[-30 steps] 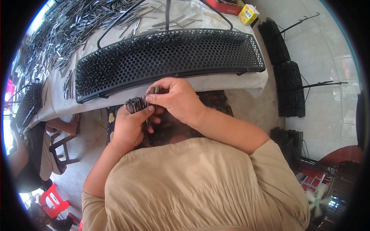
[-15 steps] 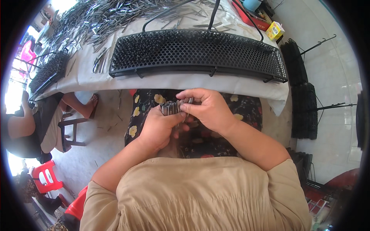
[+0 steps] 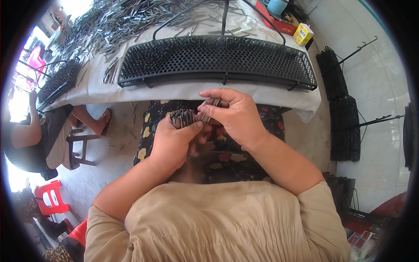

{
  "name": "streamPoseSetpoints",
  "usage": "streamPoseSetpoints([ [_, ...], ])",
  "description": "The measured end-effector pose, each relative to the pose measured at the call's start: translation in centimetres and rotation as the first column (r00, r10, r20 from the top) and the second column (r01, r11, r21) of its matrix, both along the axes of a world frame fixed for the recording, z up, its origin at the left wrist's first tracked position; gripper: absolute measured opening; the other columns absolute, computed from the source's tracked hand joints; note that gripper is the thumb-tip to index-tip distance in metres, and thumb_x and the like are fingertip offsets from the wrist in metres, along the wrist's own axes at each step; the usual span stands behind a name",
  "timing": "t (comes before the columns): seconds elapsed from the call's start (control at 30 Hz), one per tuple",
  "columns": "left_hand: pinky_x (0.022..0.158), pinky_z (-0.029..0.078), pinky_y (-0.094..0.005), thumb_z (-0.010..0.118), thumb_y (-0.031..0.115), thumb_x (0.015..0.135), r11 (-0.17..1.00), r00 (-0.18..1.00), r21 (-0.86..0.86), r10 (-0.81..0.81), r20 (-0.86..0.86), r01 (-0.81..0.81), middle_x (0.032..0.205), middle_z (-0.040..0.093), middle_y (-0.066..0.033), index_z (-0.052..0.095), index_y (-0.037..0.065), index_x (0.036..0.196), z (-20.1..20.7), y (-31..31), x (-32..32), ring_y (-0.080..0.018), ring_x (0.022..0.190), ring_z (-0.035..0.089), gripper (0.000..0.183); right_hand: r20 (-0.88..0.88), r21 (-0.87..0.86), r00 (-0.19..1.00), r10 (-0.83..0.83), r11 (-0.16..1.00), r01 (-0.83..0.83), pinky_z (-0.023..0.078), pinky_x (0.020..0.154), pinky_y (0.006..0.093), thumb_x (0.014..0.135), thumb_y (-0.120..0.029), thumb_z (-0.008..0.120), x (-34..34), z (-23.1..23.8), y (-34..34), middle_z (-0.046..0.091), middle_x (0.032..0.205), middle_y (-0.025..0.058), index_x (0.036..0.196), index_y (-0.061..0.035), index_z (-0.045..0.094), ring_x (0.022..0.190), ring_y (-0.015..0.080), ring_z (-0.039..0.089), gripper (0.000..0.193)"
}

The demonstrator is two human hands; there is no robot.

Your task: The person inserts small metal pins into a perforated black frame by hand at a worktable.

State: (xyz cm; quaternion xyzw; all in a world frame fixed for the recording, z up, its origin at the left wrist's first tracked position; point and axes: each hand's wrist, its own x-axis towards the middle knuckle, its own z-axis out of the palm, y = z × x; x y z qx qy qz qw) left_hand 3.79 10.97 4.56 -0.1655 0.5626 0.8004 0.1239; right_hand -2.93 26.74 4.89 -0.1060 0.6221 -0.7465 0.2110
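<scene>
While left hand (image 3: 168,140) grips — metal strips (image 3: 182,118) protrude above.

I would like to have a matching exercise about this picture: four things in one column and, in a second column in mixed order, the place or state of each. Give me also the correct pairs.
Column one
1. left hand
2. black mesh tray
3. yellow carton
4. right hand

Column two
A. next to the red box
B. pinching a smaller bunch of strips
C. gripping a thick bundle of thin metal strips
D. along the near edge of the white-covered table

Correct pairs: 1-C, 2-D, 3-A, 4-B
</scene>
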Motion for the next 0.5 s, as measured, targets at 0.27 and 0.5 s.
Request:
streamPoseSetpoints([
  [0.27, 0.044, 0.042, -0.0226, 0.061, 0.004, 0.091, 0.994, 0.994, 0.103, -0.051, 0.098, 0.041, 0.084, 0.07, -0.0089, 0.065, 0.001, 0.094, -1.8, 0.4, -2.7, -0.0109, 0.06, 0.06, 0.006, 0.136, 0.151, 0.985, 0.104, 0.981, -0.124, 0.054, 0.065, 0.0235, 0.09, 0.0, 0.066, -3.2, -1.1, 1.0, 0.071, 0.094, 0.0093, 0.108, 0.0034, 0.066, 0.081, 0.0127, 0.068, 0.018],
  [0.5, 0.046, 0.045, -0.025, 0.061, 0.003, 0.089, 0.994, 0.965, -0.04, -0.085, 0.249, 0.098, 0.081, 0.069, -0.0114, 0.061, 0.0, 0.091, -3.4, -1.8, -4.1, -0.0139, 0.061, 0.062, 0.004, -0.566, 0.093, 0.75, -0.343, 0.877, 0.471, 0.054, 0.066, 0.0245, 0.086, -0.005, 0.071, -13.8, 0.9, 7.2, 0.072, 0.087, 0.0071, 0.1, -0.0013, 0.067, 0.076, 0.0107, 0.067, 0.015],
])
